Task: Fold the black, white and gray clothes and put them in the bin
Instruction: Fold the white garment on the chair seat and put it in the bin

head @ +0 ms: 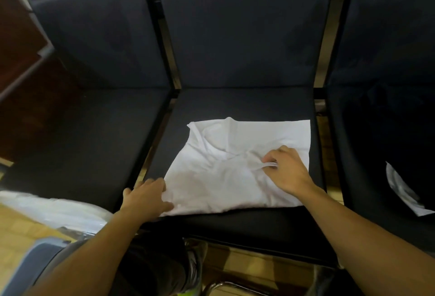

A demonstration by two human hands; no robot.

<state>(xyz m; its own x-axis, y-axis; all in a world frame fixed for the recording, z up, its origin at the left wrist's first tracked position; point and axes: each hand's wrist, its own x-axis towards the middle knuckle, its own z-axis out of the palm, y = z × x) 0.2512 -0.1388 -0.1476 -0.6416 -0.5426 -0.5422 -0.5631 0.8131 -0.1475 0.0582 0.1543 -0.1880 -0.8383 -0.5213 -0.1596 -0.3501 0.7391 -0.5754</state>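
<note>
While laid flat on the middle chair seat [235, 105], white shirt [211, 178] half folded, wrinkled in the middle. Right hand [287, 168] pinching a small fold of the cloth. Left hand [148, 199] spread flat, pressing down the near left corner. Best to pull the pinched bit over slowly, hold the corner still, then smooth out the bumps. Dark blue chairs in a row, soft and flat. Dark clothes [381, 135] on the right seat. Gray bin [30, 262] low on the left, on a wood floor [21, 227]
</note>
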